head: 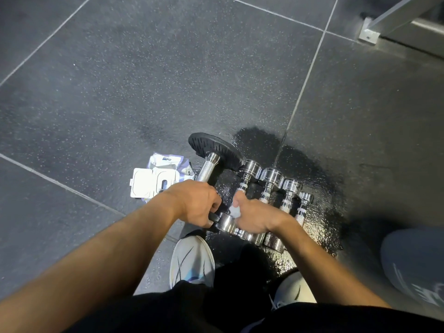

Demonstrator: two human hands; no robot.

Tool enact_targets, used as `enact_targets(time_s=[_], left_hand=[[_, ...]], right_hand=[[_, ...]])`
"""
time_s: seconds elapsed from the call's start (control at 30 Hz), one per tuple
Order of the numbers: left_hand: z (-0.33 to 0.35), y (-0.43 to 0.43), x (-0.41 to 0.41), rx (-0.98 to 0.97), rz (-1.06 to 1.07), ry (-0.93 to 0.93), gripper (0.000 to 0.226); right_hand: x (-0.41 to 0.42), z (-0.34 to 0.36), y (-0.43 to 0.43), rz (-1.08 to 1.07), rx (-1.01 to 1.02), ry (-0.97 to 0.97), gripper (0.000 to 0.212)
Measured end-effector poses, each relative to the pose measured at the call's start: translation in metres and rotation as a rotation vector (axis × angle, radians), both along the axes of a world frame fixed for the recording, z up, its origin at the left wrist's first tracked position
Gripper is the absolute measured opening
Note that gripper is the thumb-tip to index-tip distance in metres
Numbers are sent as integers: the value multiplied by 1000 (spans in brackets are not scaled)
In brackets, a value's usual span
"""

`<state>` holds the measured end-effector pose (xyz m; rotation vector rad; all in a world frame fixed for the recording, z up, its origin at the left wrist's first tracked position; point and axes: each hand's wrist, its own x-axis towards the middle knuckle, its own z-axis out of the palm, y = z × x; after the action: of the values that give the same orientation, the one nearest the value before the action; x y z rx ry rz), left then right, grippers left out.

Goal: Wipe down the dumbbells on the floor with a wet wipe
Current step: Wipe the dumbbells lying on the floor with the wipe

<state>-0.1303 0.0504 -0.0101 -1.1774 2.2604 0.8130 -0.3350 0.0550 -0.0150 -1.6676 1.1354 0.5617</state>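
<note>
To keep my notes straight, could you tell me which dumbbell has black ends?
The leftmost dumbbell, gripped by the left hand beside the wipes pack; the four chrome dumbbells to its right have shiny metal ends.

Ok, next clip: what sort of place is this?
Probably a gym: speckled rubber floor tiles, a row of chrome dumbbells beside the black-plated dumbbell that the left hand grips, and a bolted metal frame foot at upper right.

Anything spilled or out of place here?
Yes: a dark, glossy patch on the floor under the chrome dumbbells looks wet, unlike the matte tiles around it. The wipes pack lies open beside them.
</note>
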Motion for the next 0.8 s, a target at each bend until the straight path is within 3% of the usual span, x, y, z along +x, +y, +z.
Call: enact_targets(time_s=[0.27,0.43,0.6,0.8], left_hand=[[0,-1,0,5,-16,-19,24],[0,-1,1,18,-22,-25,25],[1,-2,0,26,-11,-28,24],[1,-2,1,38,-1,-40,26]], right_hand=[[3,-13,-4,-262,152,-15,56],[-3,-15,-1,-144,51,-14,33],[-6,-3,-6,21,-84,-54,34],[0,-4,2,38,-195,-149,24]])
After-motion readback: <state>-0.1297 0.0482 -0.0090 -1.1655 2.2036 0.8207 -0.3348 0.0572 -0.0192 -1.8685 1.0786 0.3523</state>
